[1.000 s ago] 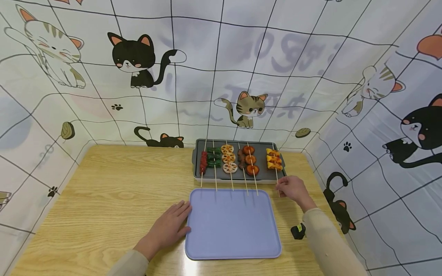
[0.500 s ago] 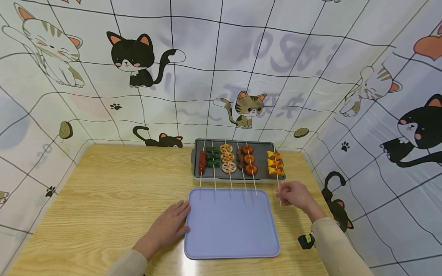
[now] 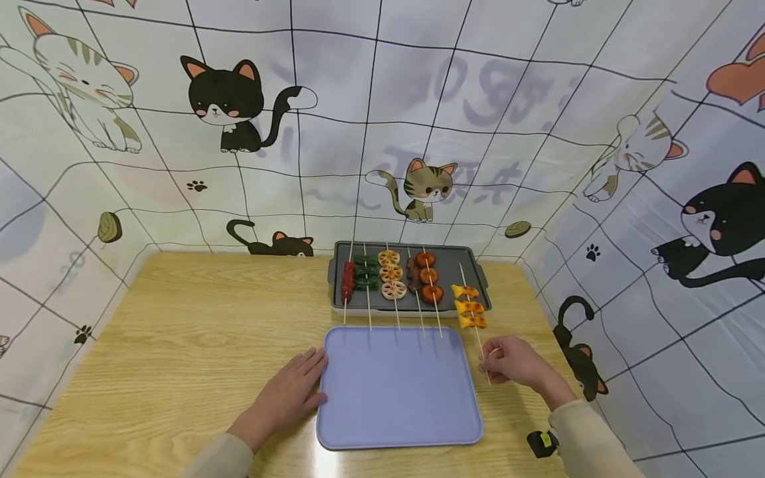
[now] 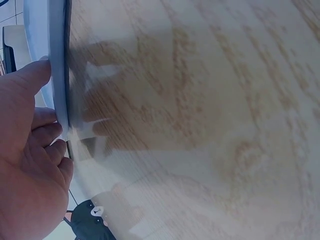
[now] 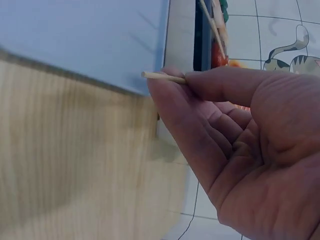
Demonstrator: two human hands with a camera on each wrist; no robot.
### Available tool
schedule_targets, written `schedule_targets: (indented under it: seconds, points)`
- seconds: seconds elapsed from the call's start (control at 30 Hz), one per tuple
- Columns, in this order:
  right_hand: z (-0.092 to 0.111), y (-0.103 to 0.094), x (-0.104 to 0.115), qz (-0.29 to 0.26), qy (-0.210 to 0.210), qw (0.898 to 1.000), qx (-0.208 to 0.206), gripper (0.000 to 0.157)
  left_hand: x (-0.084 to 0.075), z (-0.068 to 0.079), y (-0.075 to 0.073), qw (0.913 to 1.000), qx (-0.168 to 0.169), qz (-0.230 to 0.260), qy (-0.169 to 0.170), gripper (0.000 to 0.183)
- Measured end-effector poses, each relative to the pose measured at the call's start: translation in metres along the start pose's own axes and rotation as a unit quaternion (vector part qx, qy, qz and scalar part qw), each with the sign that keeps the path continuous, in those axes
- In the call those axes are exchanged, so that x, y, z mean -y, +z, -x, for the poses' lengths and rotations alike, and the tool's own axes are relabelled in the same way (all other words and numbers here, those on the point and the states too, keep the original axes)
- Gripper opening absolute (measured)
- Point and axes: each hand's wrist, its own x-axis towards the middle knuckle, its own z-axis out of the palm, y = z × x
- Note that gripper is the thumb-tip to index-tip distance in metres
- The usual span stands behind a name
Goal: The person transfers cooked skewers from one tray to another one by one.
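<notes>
My right hand point(image 3: 515, 362) pinches the bare lower end of a wooden skewer with several yellow, brown-marked pieces point(image 3: 469, 307). These pieces are over the front right edge of the dark grill plate point(image 3: 448, 261). In the right wrist view, the skewer's stick point(image 5: 162, 77) pokes out between thumb and forefinger. My left hand point(image 3: 291, 390) lies with extended fingers against the left rim of a lavender tray point(image 3: 400, 392); its thumb point(image 4: 36, 75) touches the rim in the left wrist view. On the plate lie skewers of red pieces point(image 3: 348, 282), green pieces point(image 3: 366, 272), lotus root slices point(image 3: 391, 272), brown pieces point(image 3: 414, 275) and round reddish-brown pieces point(image 3: 431, 293).
The tray sits just in front of the grill plate, and several skewer handles jut out toward its back edge. Both stand on a wood-grain table point(image 3: 227, 312). Cat-printed cloth point(image 3: 335, 153) encloses the back and sides. A small black object point(image 3: 542, 443) shows beside the right sleeve.
My right hand has drawn the skewer of yellow pieces toward me, from the grill plate's right part to its front edge. My left hand stays at the tray's rim.
</notes>
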Motion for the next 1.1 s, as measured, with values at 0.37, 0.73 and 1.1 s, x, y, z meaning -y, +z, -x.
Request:
schedule_targets:
  seconds: [0.37,0.73,1.1]
  points:
    - [0.015,0.003,-0.022,-0.053,0.002,0.996,0.067,0.013,0.003,0.000,0.004,0.9999,-0.007,-0.010,0.004,0.067]
    - [0.030,0.015,-0.035,-0.085,0.015,0.988,0.129,0.014,0.005,0.001,0.004,1.0000,-0.008,0.000,0.002,0.069]
    - [0.039,0.028,-0.048,-0.104,0.034,0.981,0.162,0.013,0.008,-0.001,0.007,0.9998,-0.013,-0.009,0.011,0.071]
